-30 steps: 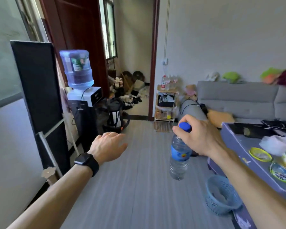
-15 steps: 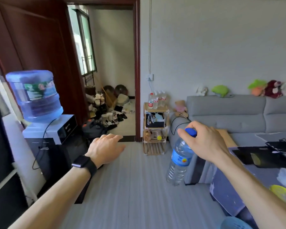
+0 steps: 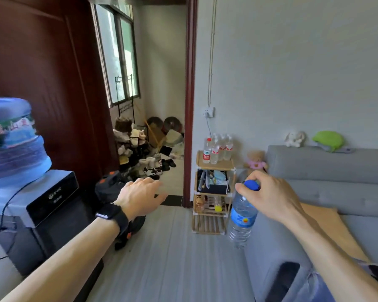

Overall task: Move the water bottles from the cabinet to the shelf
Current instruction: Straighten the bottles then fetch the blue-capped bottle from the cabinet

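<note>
A person carries one water bottle [image 3: 241, 216] across a room, the wooden shelf [image 3: 214, 164] standing far ahead against the wall.

The right hand [image 3: 268, 196] is clamped on the bottle's blue cap, so the clear bottle with its blue label hangs tilted below the fingers, in the air above the floor and in front of the near end of the grey sofa [image 3: 327, 171]. The left hand [image 3: 140, 197], a black watch on its wrist, is held out empty with fingers spread loosely apart. Several bottles [image 3: 217, 149] already stand together on the shelf's top tier, just right of the doorway. A water dispenser [image 3: 50, 199] with a blue jug stands at near left.
</note>
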Motion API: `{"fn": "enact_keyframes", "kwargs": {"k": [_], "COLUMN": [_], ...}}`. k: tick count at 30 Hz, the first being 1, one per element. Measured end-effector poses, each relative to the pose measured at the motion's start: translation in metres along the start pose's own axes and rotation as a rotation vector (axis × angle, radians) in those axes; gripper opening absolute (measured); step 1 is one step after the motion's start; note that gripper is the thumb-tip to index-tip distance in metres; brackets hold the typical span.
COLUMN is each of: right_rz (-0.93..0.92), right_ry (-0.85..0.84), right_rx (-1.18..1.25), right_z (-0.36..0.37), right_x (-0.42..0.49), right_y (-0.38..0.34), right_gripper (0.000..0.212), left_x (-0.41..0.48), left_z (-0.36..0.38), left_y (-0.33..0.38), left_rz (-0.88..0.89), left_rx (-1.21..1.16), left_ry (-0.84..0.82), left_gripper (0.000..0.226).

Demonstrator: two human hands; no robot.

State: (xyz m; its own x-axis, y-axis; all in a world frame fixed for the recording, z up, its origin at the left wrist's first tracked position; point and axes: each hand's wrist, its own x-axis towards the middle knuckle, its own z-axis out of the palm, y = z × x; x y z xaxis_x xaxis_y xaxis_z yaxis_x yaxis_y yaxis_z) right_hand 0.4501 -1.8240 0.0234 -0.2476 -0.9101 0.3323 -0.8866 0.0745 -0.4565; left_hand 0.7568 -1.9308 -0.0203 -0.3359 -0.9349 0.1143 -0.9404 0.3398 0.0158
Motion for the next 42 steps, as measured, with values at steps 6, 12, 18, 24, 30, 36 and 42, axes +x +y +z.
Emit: {"fn": "enact_keyframes", "kwargs": {"k": [6,12,18,24,30,36,42], "right_rz": [0.037,0.115,0.179,0.182,0.228,0.169,0.023], "right_ry": [0.064,0.006,-0.025,-0.111,-0.213,-0.331,-0.446], "right_rx": [0.098,0.119,0.087,-0.032,-0.060,-0.001,-0.078], "right_z": [0.030,0.068,0.115,0.168,0.230,0.282,0.329], "right_x": [0.121,0.232,0.330,0.418,0.520,0.629,0.735], "right_y": [0.050,0.098,0.152,0.205,0.259,0.304,0.324], "right_gripper": [0.031,0.031,0.018,0.028,0.025,0.021,0.023], "left_x": [0.134,0.289,0.441,0.554,0.659,0.752,0.830], "left_z": [0.017,0.045,0.063,0.088,0.149,0.204,0.230], "left_y": [0.024,0.039,0.042,0.047,0.056,0.075,0.094], "left_rz": [0.028,0.092,0.146,0.173,0.128,0.028,-0.051], "left_rx": [-0.021,-0.032,-0.081,-0.068,-0.068,-0.123,-0.147], "left_ry": [-0.017,-0.037,-0.025,-0.050,-0.108,-0.112,-0.088], "left_gripper": [0.052,0.052,0.050,0.052,0.052,0.048,0.050]}}
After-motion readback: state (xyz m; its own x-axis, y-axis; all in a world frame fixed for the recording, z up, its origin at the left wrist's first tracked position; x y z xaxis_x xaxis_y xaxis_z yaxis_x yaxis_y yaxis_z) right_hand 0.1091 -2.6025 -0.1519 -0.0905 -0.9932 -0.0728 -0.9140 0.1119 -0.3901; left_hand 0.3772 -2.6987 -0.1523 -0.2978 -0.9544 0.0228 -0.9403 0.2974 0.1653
